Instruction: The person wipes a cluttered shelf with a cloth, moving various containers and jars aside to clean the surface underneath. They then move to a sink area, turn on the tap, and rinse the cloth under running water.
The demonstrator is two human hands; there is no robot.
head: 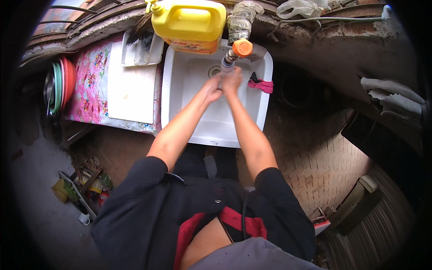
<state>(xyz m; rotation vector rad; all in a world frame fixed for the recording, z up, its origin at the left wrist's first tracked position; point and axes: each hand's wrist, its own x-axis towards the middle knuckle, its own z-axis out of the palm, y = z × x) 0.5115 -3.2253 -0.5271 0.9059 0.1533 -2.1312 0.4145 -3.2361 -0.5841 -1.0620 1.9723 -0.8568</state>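
Note:
Both my hands meet over a white sink basin [216, 125], right below the faucet [229, 59] with its orange handle [242, 48]. My left hand [212, 88] lies against my right hand [233, 80], and both are blurred. Whether anything is between them cannot be made out. Just behind the hands, the round drain [214, 71] shows in the basin floor. A pink and black cloth [261, 85] hangs over the basin's right rim, a short way from my right hand.
A yellow plastic jug [189, 23] stands at the basin's back edge. Left of the basin, a white cutting board [131, 94] and a clear plastic container [143, 50] rest on a floral tablecloth [89, 81]. Nested colored basins [67, 82] lean at its far end. A white towel [393, 94] hangs right.

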